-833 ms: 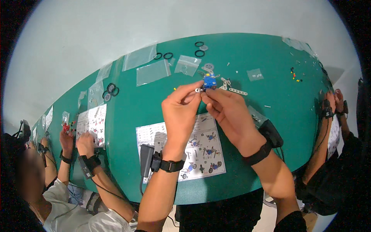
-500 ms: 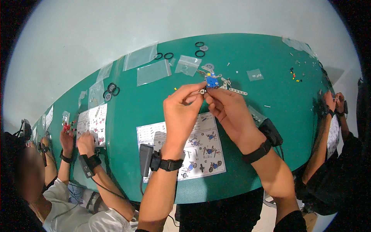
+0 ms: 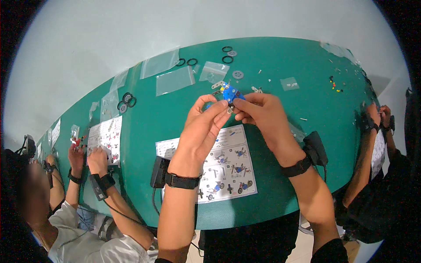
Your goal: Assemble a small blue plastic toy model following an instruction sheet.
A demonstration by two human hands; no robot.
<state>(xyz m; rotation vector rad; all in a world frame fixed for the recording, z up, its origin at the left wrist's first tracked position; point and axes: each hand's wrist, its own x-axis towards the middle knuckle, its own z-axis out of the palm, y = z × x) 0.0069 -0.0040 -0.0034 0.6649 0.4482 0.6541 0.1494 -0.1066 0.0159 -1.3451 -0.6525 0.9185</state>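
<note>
Above the table I hold a small blue toy model part with metal strips and a bit of yellow on it. The thumb and fingertips of my left hand are closed on its near left side. My right hand pinches it from the right, thumb close to the left one. Some small dark and silver pieces show between the fingertips, too small to make out. Below my hands lies a printed instruction sheet with pictures of a blue motorbike, partly covered by my left forearm.
Beyond my hands lie a grey wheel disc, black rubber rings and clear plastic bags. A small bag and a screw lie to the right. Co-workers' hands are at left and right.
Both hands have shifted their grip on the blue part, which has turned and now tilts. My left hand has come slightly nearer; more of the right thumb lies on the part.
</note>
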